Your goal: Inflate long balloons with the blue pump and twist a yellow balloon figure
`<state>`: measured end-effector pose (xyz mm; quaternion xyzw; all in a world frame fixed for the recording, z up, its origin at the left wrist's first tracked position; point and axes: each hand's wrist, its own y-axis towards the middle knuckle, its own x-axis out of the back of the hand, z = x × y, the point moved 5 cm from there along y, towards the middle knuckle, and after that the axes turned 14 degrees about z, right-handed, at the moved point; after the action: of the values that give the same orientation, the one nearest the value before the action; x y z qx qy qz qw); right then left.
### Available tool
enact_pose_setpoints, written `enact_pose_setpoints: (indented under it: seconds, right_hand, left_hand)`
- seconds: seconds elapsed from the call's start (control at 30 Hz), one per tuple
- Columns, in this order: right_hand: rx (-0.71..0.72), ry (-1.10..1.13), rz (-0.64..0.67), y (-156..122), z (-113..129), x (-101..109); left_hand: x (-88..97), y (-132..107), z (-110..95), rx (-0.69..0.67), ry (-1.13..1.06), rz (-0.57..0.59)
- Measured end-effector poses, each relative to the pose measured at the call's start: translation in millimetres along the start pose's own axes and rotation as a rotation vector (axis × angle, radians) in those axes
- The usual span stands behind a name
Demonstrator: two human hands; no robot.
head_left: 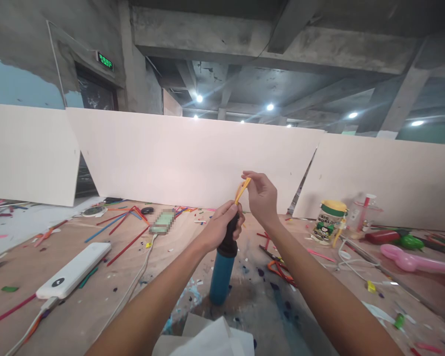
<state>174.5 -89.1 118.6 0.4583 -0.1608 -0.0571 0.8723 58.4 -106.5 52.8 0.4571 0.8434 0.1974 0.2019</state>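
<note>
Over table (96,301), blue pump (221,277) roughly upright, black top (228,248) wrapped in your left hand (226,225). Your right hand (261,194) pinches upper end of yellow balloon (243,190); lower end at your left thumb, join hard to see.

A blue cylindrical pump (223,273) with a black upper end leans slightly toward one o'clock; at its top, a thin, uninflated yellow balloon (244,190) stretches toward one o'clock.
</note>
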Motion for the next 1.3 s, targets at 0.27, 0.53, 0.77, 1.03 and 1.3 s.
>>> enact_pose_setpoints:
  seconds: [0.27,0.53,0.77,1.03,1.3]
  right_hand:
    - [0.199,-0.313,-0.459,10,28,44]
    - [0.370,-0.203,-0.336,31,62,37]
    - [0.328,-0.291,-0.062,44,58,32]
    - [-0.243,0.098,0.172,44,13,38]
    - [-0.876,0.549,0.623,-132,11,-49]
  left_hand:
    - [4.5,-4,-1,0.016,-0.007,0.017]
    - [-11.4,9,3,0.091,0.109,0.033]
    - [2.2,8,5,0.109,-0.033,-0.077]
    - [37.7,4,5,0.051,-0.231,-0.338]
    - [56.3,3,-4,-0.095,-0.456,-0.518]
